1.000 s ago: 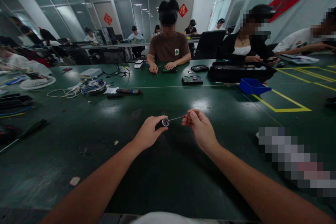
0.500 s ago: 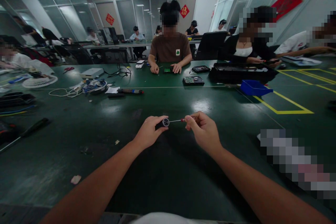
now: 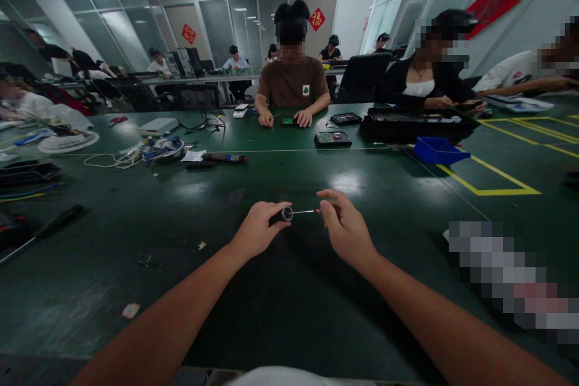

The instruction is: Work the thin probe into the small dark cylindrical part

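Above the dark green surface, at mid-frame | small silver-rimmed round part is gripped by the closed left hand | thin red-handled screwdriver is pinched in the closed right hand, its tip set against the part | blue plastic bin is seen well apart, far right.

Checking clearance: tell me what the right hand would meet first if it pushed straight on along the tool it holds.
Probably the small round part in the left hand; the right hand's screwdriver tip already sits at it.
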Demonstrator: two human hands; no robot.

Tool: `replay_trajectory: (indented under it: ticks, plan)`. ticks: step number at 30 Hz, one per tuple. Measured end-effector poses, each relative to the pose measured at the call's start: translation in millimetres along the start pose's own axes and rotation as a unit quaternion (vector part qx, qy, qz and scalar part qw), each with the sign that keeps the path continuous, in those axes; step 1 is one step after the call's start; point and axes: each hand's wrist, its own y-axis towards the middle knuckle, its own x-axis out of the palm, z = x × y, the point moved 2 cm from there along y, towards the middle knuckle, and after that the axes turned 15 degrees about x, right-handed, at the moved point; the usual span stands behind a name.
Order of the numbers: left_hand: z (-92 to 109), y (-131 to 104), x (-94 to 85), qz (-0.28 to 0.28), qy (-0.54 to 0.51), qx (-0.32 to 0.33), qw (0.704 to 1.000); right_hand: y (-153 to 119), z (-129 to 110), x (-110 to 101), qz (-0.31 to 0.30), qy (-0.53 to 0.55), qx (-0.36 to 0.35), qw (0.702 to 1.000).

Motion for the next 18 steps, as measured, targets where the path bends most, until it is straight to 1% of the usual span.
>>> replay_trajectory:
  ticks: [4, 7, 9, 12, 15, 17, 18]
  plan:
    - [0, 1, -0.8, 0.005, -0.001, -0.007, 1.000, -1, 1, 1, -0.033, 0.025, 0.010, 0.999]
    - [0, 1, -0.8, 0.003, 0.001, -0.005, 1.000, -2, 0, 0, -0.030, 0.008, 0.028, 0.999]
    - [1, 1, -0.6, 0.000, 0.002, -0.003, 1.000, -2, 0, 0, -0.021, 0.019, 0.028, 0.999]
    - [2, 2, -0.5, 0.004, 0.009, -0.011, 1.000, 1, 1, 2, -0.016, 0.097, 0.035, 0.995]
    - [3, 2, -0.5, 0.019, 0.016, -0.018, 1.000, 7, 4, 4, -0.026, 0.189, 0.057, 0.980]
    - [4, 3, -0.1, 0.019, 0.018, -0.004, 1.000, 13, 6, 4, -0.036, 0.262, 0.099, 0.959]
    - [5, 3, 0.0, 0.018, 0.019, 0.008, 1.000, 15, 8, 4, -0.048, 0.298, 0.132, 0.944]
